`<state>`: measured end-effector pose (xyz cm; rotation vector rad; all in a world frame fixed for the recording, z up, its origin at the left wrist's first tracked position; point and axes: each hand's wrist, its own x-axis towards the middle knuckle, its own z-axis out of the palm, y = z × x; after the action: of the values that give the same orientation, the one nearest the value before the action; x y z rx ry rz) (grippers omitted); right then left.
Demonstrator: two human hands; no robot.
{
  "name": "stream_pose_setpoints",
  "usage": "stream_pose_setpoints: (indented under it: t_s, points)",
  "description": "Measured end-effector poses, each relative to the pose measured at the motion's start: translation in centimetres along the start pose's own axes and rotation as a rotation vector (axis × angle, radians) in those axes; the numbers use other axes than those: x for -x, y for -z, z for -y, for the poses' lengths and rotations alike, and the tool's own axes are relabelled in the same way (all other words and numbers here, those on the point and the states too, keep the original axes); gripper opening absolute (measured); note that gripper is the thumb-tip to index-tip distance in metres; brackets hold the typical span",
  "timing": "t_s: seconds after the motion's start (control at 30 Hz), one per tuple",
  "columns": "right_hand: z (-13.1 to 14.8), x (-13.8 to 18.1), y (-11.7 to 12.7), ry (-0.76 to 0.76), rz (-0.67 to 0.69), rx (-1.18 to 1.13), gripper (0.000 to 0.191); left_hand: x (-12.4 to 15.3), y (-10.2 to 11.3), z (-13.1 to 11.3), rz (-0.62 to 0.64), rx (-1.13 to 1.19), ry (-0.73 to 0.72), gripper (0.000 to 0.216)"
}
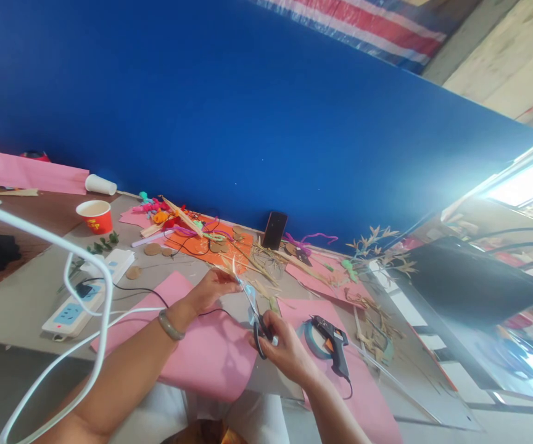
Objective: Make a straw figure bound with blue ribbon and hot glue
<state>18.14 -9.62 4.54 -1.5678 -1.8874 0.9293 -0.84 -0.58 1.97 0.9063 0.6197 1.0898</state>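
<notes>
My right hand (285, 348) is wrapped round the black handles of a pair of scissors (253, 303). Their blades point up and to the left, toward my left hand (211, 290). The fingers of my left hand are pinched together beside the blade tips, and a thin, pale dried leaf or strip (224, 266) seems to stick out from them; its exact kind is hard to make out. Whether the blades touch it cannot be seen. Both hands are above the table, over pink paper (211, 361).
A black glue gun (334, 342) and a roll of tape (315, 341) lie on the right. On the left are a white power strip (90, 296), its looping white cable (107, 308) and a red paper cup (95, 217). A phone (274, 230) leans at the blue wall (248, 111).
</notes>
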Motion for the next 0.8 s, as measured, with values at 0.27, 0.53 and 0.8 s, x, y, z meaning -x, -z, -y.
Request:
stream_pose_setpoints:
  t_s: [0.27, 0.53, 0.8]
  points:
    - [-0.2, 0.1, -0.4, -0.052, 0.019, -0.137, 0.031, 0.0, 0.0, 0.0, 0.014, 0.033, 0.029, 0.018]
    - [-0.1, 0.3, -0.2, -0.047, 0.04, -0.186, 0.03, 0.0, 0.3, -0.1, 0.085, -0.003, 0.005, 0.018]
    - [-1.0, 0.4, -0.4, -0.038, 0.062, -0.221, 0.034, 0.1, 0.2, 0.0, 0.042, 0.055, 0.058, 0.019]
